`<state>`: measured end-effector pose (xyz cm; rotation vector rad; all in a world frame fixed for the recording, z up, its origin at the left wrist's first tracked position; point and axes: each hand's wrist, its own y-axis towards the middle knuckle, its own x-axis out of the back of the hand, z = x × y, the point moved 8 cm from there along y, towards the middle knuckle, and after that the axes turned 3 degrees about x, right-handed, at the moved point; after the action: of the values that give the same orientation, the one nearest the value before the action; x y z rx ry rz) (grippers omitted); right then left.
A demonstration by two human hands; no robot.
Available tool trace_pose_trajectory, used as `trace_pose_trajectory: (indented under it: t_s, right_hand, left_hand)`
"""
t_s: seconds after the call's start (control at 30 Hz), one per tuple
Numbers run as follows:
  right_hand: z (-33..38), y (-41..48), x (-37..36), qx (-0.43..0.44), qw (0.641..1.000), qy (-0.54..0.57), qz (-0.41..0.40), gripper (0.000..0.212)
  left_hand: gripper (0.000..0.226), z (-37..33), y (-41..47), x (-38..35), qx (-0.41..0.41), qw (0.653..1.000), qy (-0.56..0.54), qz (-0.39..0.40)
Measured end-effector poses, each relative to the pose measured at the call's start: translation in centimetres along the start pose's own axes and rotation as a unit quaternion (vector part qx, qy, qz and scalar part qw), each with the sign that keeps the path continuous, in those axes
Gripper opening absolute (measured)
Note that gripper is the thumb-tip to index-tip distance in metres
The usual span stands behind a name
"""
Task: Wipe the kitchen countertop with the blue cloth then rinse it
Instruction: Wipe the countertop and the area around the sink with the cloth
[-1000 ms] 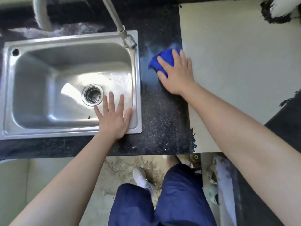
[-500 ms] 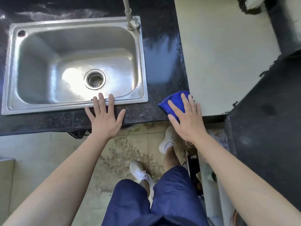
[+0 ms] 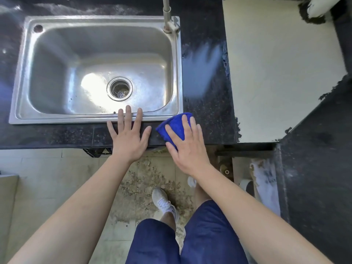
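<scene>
The blue cloth (image 3: pixel 176 126) lies bunched on the black speckled countertop (image 3: pixel 207 119), at its front edge just right of the sink's front right corner. My right hand (image 3: pixel 187 147) presses flat on the cloth, fingers spread over it, palm past the counter edge. My left hand (image 3: pixel 128 137) rests open and flat on the counter's front strip, its fingertips reaching the rim of the steel sink (image 3: pixel 95 119). A wet streak (image 3: pixel 200 69) shines on the counter right of the sink.
The tap (image 3: pixel 169 18) rises from the sink's back right corner; the drain (image 3: pixel 119 88) sits mid-basin. A pale cream slab (image 3: pixel 276 69) covers the counter to the right. A second dark counter (image 3: pixel 320 168) runs along the right. Below are a dirty tiled floor and my legs.
My right hand has dragged the cloth from the back of the counter down to the front edge, then leftward toward the sink corner. My left hand has stayed on the front strip.
</scene>
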<state>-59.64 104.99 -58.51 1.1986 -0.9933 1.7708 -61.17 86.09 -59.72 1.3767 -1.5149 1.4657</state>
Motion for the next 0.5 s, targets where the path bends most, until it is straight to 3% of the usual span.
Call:
trace_pose_trajectory:
  t_s: [0.1,0.3,0.4,0.5]
  right_hand:
    - [-3.1,-1.2,0.9,0.055,0.996,-0.061,0.020,0.056]
    - [-9.9,-4.7,2.6,-0.063,0.995,-0.070,0.032,0.059]
    - [-7.4,-4.2,1.9,-0.121,0.991,-0.049,0.012,0.058]
    - [-0.4,-2.4,0.0,-0.040,0.998,-0.053,0.016,0.057]
  left_hand:
    - [0.063,0.5,-0.4,0.2,-0.017,0.999,0.022,-0.017]
    - [0.066,2.5,-1.9,-0.1,0.005,1.000,0.010,-0.027]
    - [0.068,4.8,-3.0,0.0,0.024,0.999,-0.006,-0.035]
    - [0.068,8.3,-4.3,-0.1,0.059,0.997,-0.010,-0.044]
